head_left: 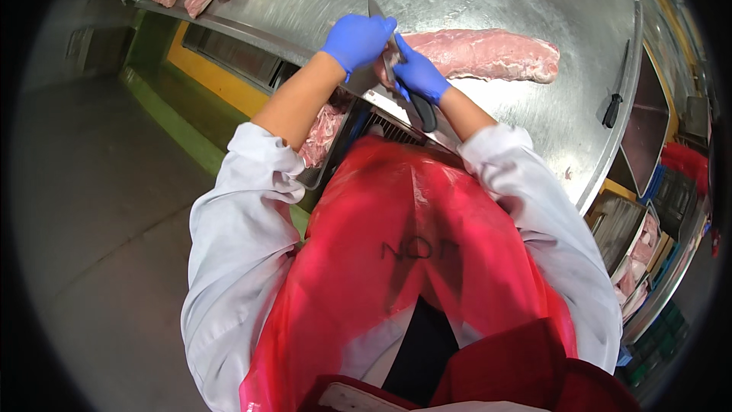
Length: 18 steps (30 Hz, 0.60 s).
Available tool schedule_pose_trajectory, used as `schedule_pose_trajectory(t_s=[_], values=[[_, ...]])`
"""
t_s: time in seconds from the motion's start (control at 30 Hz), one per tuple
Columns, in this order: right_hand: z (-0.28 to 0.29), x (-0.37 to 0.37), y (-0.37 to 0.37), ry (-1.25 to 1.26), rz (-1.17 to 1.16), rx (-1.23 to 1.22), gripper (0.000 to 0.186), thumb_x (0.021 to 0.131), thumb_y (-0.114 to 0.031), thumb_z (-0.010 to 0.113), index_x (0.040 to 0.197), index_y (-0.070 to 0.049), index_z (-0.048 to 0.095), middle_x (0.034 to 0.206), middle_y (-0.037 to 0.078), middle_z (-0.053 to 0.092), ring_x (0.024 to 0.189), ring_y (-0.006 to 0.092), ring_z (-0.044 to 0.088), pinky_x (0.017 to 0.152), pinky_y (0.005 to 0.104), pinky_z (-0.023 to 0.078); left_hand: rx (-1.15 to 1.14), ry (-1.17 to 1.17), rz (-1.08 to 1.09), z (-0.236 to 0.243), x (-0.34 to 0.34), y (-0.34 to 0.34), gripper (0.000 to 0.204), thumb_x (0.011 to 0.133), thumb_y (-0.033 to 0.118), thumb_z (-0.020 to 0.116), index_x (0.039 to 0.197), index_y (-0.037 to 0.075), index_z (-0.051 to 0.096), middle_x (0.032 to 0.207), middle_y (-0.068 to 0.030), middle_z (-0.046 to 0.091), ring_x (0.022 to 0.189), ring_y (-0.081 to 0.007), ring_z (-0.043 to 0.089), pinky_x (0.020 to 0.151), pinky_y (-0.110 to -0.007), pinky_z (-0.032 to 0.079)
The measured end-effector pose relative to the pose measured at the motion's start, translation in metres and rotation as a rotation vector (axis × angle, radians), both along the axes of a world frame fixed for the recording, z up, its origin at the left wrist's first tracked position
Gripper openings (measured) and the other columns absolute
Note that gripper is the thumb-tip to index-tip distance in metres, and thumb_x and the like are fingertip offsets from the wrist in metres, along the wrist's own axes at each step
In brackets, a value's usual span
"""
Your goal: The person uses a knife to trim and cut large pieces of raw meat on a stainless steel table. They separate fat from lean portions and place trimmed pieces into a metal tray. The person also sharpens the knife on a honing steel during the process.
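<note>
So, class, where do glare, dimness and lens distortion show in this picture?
In the head view, glare whitens the shiny silver metal table just below the long pink slab of meat; in the head view's left part, the smooth grey floor looks dim; towards the head view's right rim, the table edge bows, and black vignetting fills the corners.

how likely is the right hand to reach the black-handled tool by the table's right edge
Probably, with a stretch: the table beside the meat offers the right hand a free way to the tool.
</note>
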State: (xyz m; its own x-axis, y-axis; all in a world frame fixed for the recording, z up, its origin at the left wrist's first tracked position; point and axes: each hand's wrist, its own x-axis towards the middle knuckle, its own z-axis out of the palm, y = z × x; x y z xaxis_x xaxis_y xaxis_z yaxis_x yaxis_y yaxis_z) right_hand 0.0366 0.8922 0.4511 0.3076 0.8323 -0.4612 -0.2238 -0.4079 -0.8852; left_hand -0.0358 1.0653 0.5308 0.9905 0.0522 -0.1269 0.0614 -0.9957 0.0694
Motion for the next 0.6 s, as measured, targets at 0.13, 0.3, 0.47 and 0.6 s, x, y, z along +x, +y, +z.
schedule_pose_trajectory(t_s=[0.13, 0.3, 0.47, 0.6], values=[[0.040, -0.027, -0.037, -0.244, 0.199, -0.027, 0.076, 0.096, -0.014, 0.047, 0.163, -0.015, 0.010, 0.076, 0.015, 0.067, 0.058, 0.0207, 0.065, 0.058, 0.0342, 0.055, 0.074, -0.132, 0.112, 0.012, -0.017, 0.036, 0.028, 0.089, 0.023, 0.062, 0.114, 0.010, 0.059, 0.097, -0.0169, 0.071, 0.083, -0.0395, 0.069, 0.071, -0.050, 0.055], [0.061, -0.032, -0.044, 0.006, 0.355, 0.031, 0.072, 0.098, -0.012, 0.046, 0.163, -0.022, 0.016, 0.068, 0.009, 0.062, 0.051, 0.0147, 0.058, 0.051, 0.0303, 0.051, 0.011, -0.374, 0.234, 0.071, -0.051, 0.035, 0.023, 0.087, 0.016, 0.061, 0.109, 0.010, 0.058, 0.093, -0.0196, 0.069, 0.083, -0.0418, 0.068, 0.070, -0.049, 0.054], [0.040, -0.021, -0.019, -0.094, 0.154, 0.073, 0.073, 0.097, -0.004, 0.049, 0.163, -0.022, 0.020, 0.067, 0.006, 0.057, 0.050, 0.0121, 0.053, 0.048, 0.0284, 0.047, 0.009, -0.393, 0.414, 0.116, -0.118, 0.037, 0.023, 0.085, 0.012, 0.062, 0.107, 0.010, 0.056, 0.088, -0.0219, 0.066, 0.082, -0.0448, 0.065, 0.068, -0.050, 0.052], [0.048, 0.013, -0.095, -0.005, 0.021, -0.025, 0.079, 0.096, -0.004, 0.049, 0.163, -0.030, 0.018, 0.073, 0.004, 0.058, 0.049, 0.0090, 0.049, 0.044, 0.0251, 0.043, -0.083, -0.335, 0.608, 0.050, -0.200, 0.054, 0.019, 0.086, 0.014, 0.061, 0.105, 0.011, 0.058, 0.092, -0.0197, 0.068, 0.085, -0.0429, 0.066, 0.071, -0.050, 0.053]])
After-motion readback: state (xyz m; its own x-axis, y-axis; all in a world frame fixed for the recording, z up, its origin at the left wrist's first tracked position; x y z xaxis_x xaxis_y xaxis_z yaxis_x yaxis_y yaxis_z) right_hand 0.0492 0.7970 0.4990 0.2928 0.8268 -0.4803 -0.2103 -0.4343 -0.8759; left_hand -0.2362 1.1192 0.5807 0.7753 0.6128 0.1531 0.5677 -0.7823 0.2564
